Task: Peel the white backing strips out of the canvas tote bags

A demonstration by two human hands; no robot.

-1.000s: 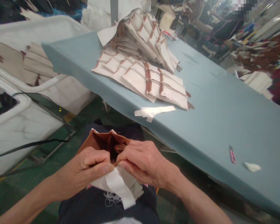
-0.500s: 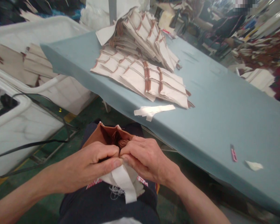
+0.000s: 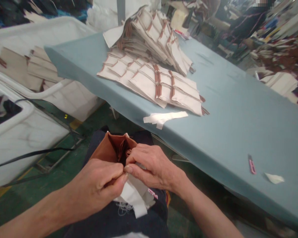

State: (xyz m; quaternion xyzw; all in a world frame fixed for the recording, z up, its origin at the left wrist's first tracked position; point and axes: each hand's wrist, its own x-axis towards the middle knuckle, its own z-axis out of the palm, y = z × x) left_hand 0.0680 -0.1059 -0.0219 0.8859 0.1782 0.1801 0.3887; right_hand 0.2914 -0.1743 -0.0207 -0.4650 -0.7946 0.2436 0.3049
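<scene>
A brown and cream fabric bag [image 3: 103, 148] lies across my lap, its brown side standing up with a gap showing folded brown strips inside. My left hand [image 3: 99, 181] is closed in a pinch on the bag's near edge. Right beside it, my right hand [image 3: 155, 167] pinches the same edge with thumb and forefinger. The fingertips of both hands nearly meet there, hiding the exact spot they grip. A white fabric strip [image 3: 139, 206] hangs below my fingers, with loose white threads [image 3: 124, 209] next to it.
A blue-grey covered table [image 3: 223, 129] stands ahead, bearing stacked cream pieces with brown edging [image 3: 144, 79], white strips [image 3: 164, 118], pink-handled snips [image 3: 251, 165] and a cream scrap [image 3: 274, 178]. White bins [image 3: 72, 96] stand left, with a black cable [image 3: 39, 152]. Another person [image 3: 248, 23] is far right.
My left hand has turned, its thumb drawing back and curling in at the edge. My right thumb has shifted slightly left. The bag stays on my lap.
</scene>
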